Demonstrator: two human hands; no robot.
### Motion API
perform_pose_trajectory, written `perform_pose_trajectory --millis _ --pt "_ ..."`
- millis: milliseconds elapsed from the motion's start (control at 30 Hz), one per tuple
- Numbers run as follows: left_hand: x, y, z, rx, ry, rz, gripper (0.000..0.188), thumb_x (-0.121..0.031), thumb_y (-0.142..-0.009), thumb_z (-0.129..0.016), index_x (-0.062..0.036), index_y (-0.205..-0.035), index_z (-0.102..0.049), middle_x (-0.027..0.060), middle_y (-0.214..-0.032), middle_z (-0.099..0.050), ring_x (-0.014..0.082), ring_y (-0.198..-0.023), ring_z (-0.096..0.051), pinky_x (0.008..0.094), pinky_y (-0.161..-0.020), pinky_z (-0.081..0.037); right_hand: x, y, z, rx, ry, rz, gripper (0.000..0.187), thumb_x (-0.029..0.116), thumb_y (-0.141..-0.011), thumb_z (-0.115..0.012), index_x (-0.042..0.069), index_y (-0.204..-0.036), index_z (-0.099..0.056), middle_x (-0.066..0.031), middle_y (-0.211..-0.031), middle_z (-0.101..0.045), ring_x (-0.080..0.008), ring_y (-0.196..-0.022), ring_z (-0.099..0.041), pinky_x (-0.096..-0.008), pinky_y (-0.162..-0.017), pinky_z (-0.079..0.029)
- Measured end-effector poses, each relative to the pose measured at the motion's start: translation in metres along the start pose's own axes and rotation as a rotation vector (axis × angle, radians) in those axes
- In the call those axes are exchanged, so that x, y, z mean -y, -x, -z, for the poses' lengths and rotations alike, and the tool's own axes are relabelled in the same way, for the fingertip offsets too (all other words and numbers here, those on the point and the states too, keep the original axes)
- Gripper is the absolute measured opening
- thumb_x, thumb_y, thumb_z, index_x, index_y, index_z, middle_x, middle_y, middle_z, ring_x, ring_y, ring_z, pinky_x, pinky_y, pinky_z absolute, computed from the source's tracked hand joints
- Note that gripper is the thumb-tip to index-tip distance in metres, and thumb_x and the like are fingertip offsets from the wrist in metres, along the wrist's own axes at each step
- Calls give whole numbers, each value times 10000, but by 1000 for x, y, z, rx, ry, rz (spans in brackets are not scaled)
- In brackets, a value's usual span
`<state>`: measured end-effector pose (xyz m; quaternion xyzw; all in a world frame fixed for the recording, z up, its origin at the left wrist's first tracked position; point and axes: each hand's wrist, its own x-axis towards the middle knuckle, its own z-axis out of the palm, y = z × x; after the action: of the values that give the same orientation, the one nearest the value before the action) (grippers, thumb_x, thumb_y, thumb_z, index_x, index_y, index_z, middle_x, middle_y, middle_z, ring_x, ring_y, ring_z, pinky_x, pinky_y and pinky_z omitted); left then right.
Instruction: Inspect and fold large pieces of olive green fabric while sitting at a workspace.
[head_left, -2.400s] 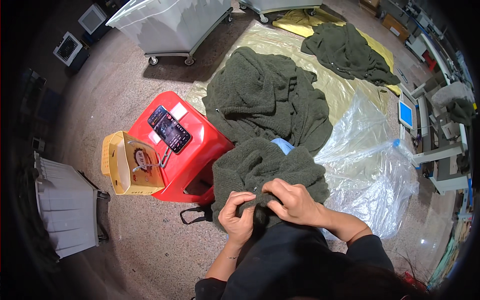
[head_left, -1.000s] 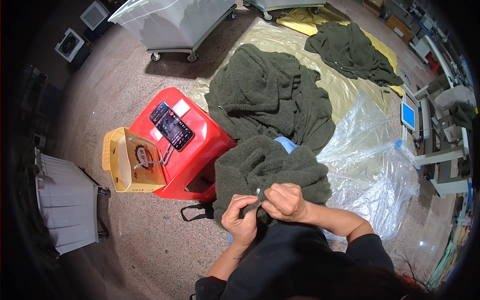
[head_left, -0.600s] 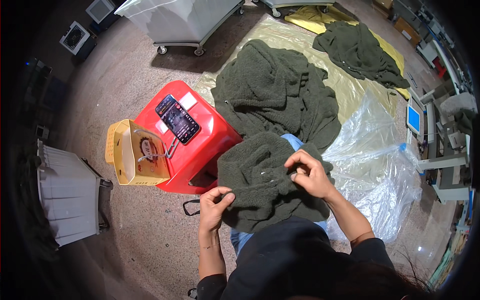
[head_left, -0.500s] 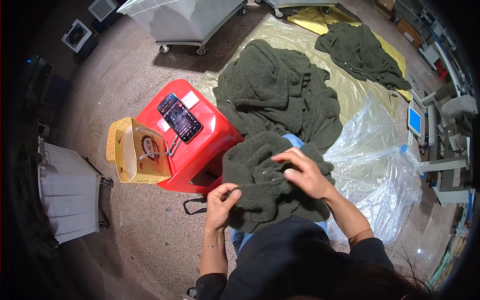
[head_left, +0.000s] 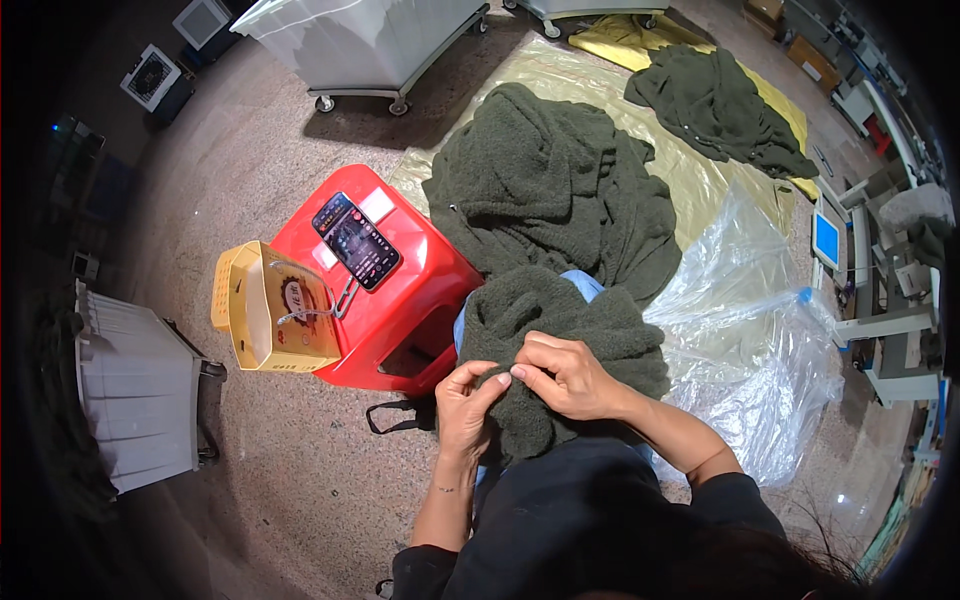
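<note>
A dark green fleecy garment (head_left: 580,330) lies bunched across my lap. My left hand (head_left: 466,408) pinches its near left edge between thumb and fingers. Right beside it my right hand (head_left: 566,378) is closed on the same cloth, the two thumbs almost touching. Whatever small detail may lie between the fingertips is hidden. Just beyond my knees a large heap of the same green fleece (head_left: 540,170) rests on plastic sheeting (head_left: 735,270).
To the left stands a red stool (head_left: 420,290) bearing a phone (head_left: 357,241) and a yellow paper box (head_left: 290,310). Grey wheeled bins (head_left: 360,45) stand ahead, another (head_left: 140,385) at far left. More green cloth (head_left: 710,105) lies at the far right, near a blue-screened device (head_left: 826,241).
My right hand has come left and down from above the garment and now grips it next to my left hand. The left hand has shifted slightly right, drawing the cloth's edge inward.
</note>
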<state>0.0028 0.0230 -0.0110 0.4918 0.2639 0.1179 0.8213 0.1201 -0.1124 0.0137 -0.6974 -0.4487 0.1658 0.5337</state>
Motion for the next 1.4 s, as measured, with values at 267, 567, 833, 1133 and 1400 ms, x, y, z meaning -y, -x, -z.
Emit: perform_pose_trajectory --millis 267,567,833,1133,1400 --pt "1 -3 -12 -18 120 -90 104 65 -795 -612 3 -877 -621 83 -899 -658 117 -807 -611 238 -742 -490 7 -2 -1 -6 182 160 90 74 -841 -624 21 -836 -551 -107 -783 -503 -306 -584 -559 -388 -490 -425" --pt "18 -5 -21 -161 6 -174 162 64 -812 -569 9 -931 -664 -10 -794 -615 34 -681 -529 176 -629 -412 3 8 -8 -40 281 274 128 36 -784 -661 29 -787 -533 -98 -744 -496 -267 -541 -538 -356 -468 -429" --pt "-12 1 24 -40 259 81 124 48 -797 -600 9 -907 -641 80 -843 -678 138 -727 -648 270 -707 -532 -14 40 63 50 209 -116 230 -15 -702 -636 27 -926 -610 -119 -861 -565 -292 -801 -589 -355 -686 -470" --pt "-11 -2 23 138 432 142 117 -93 -880 -626 -14 -967 -628 79 -899 -680 162 -811 -657 304 -767 -530 -16 69 97 -180 100 -238 473 -86 -637 -488 19 -1052 -688 -130 -831 -633 -210 -751 -592 -282 -697 -460" --pt "-28 10 -13 69 353 72 155 -98 -926 -574 21 -1012 -623 91 -940 -672 140 -856 -637 290 -818 -503 20 54 86 -506 183 119 378 -111 -650 -565 -29 -1002 -673 -133 -846 -646 -180 -742 -610 -276 -666 -477"
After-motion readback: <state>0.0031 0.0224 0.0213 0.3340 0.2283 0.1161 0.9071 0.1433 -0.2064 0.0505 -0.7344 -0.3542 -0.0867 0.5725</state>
